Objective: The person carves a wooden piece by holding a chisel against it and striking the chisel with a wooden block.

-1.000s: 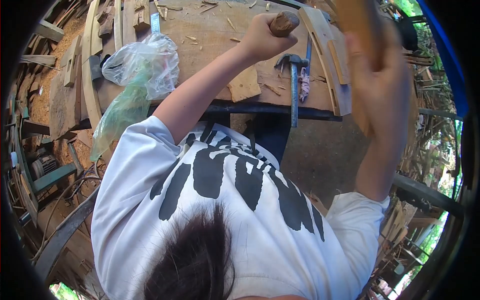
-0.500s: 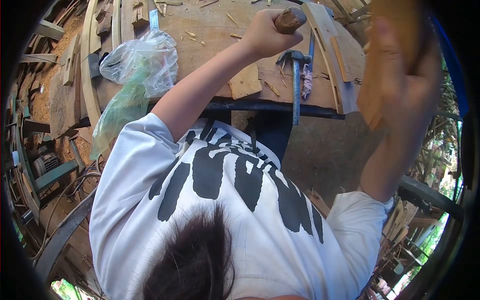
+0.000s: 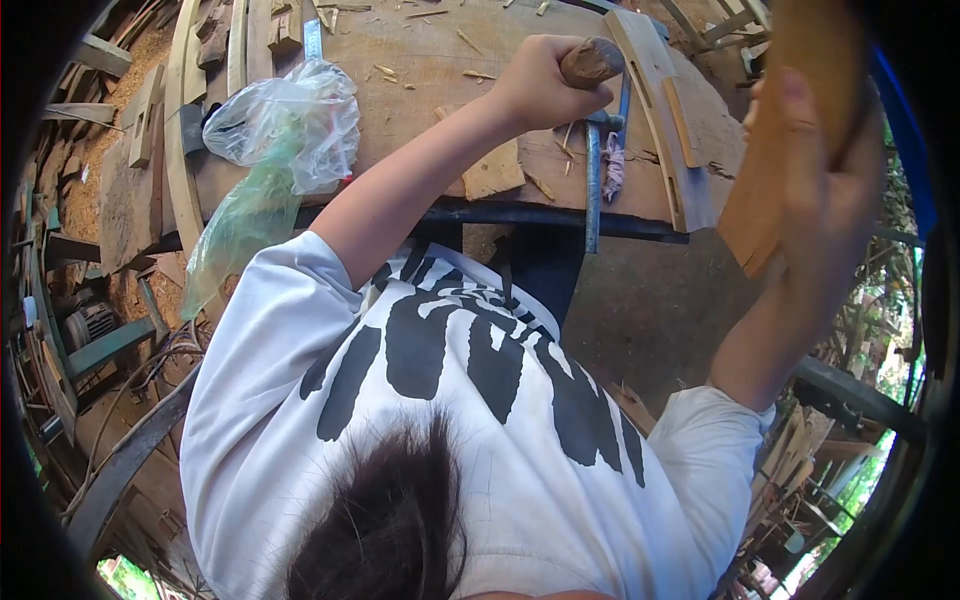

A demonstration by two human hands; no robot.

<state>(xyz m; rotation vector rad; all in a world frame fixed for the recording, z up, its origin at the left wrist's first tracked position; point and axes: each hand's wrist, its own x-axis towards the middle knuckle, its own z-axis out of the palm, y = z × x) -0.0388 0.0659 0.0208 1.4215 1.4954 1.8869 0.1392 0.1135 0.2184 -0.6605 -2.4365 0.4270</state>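
My left hand (image 3: pixel 540 85) is wrapped around a thick wooden tool handle (image 3: pixel 592 62), its worn round end pointing up at me. The lower part of that tool is hidden under the fist. Raised at the right, my right hand (image 3: pixel 825 190) grips a long brown wooden block (image 3: pixel 765 195), close to the camera and slightly blurred. Just below my left fist lies a hammer with a blue metal shaft (image 3: pixel 592 190), its head mostly covered by the hand. Beside it is a blue rod with pink wrapping (image 3: pixel 614 170). A slotted wooden piece (image 3: pixel 655 120) lies to the right.
Wood chips and a flat offcut (image 3: pixel 495 172) lie on the wooden worktable (image 3: pixel 420 60). Clear and green plastic bags (image 3: pixel 285 125) hang over its left front edge. Wood strips (image 3: pixel 183 100) line the left side, with a motor (image 3: pixel 90 322) and scrap wood beyond.
My left hand has shifted a little right and down with the handle, now covering most of the hammer head. The block in my right hand has moved slightly down and left.
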